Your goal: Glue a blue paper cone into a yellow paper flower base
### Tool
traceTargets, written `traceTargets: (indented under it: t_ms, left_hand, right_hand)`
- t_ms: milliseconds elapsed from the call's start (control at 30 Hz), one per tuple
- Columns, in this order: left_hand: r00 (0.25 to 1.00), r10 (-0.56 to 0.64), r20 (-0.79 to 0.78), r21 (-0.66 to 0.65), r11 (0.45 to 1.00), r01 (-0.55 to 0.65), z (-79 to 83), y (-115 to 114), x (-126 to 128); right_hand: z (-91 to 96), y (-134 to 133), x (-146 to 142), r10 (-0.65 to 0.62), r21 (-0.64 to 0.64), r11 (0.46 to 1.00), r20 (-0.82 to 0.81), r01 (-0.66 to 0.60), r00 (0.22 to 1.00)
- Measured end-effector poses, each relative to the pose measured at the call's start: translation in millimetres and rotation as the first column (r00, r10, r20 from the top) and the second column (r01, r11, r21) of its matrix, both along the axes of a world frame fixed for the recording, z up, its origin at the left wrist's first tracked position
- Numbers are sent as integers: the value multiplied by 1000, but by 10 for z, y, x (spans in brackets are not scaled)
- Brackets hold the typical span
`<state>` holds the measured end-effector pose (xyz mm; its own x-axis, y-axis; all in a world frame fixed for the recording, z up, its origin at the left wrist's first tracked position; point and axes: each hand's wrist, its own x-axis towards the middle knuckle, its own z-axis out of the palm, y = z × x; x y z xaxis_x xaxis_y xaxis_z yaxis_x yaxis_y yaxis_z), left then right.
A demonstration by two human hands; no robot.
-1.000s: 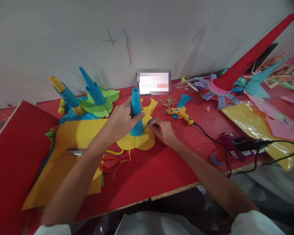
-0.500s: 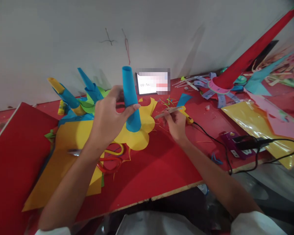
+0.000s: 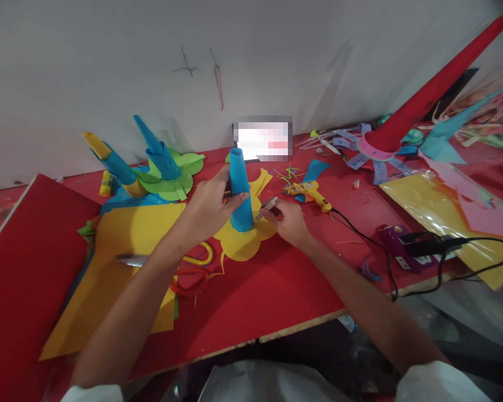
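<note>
Blue paper, rolled into a tapering tube (image 3: 240, 192), stands nearly upright at the middle of the red table (image 3: 276, 296), its wider end on a yellow petal-shaped sheet (image 3: 242, 248). The left hand (image 3: 209, 198) is wrapped around the tube from the left, thumb on the near side, fingers mostly hidden behind it; the grip is closed to the tube's width. The right hand (image 3: 291, 222), just to the right, pinches a slim, dull-coloured stick (image 3: 269, 206) narrowly between thumb and fingers. Its tip points down toward the tube's foot, above the yellow petals; whether it touches them I cannot tell.

Little writing can be read. On the far side, the lit screen (image 3: 262, 139) against the wall is mostly pixelated. The purple box (image 3: 396, 241) at right carries pale markings too blurred to make out, as does the yellow glue gun (image 3: 313, 195) on the far right of the right hand. Print on the lilac strips (image 3: 380, 172) under the red cone (image 3: 427, 95) is illegible too. To the left, scissors (image 3: 188, 282) with red and yellow handles lie partly beneath the left forearm, over yellow sheets (image 3: 109, 240).
</note>
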<state>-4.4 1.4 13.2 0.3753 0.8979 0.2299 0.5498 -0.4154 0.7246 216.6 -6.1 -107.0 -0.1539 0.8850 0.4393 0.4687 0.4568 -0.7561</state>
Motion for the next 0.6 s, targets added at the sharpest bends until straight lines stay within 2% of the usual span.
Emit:
traceTargets:
  t_ms: [200, 400, 600]
  left_hand:
    - [1000, 3, 21, -11, 1000, -3, -4, -4, 2]
    - [1000, 12, 13, -18, 1000, -11, 23, -12, 27]
    - [1000, 4, 28, -27, 1000, -4, 40, -18, 35]
  right_hand:
    - [-34, -20, -50, 152, -85, 986, 85, -145, 985]
    - [-56, -3, -32, 100, -49, 994, 93, -96, 991]
    - [-115, 7, -36, 70, -66, 996, 92, -64, 993]
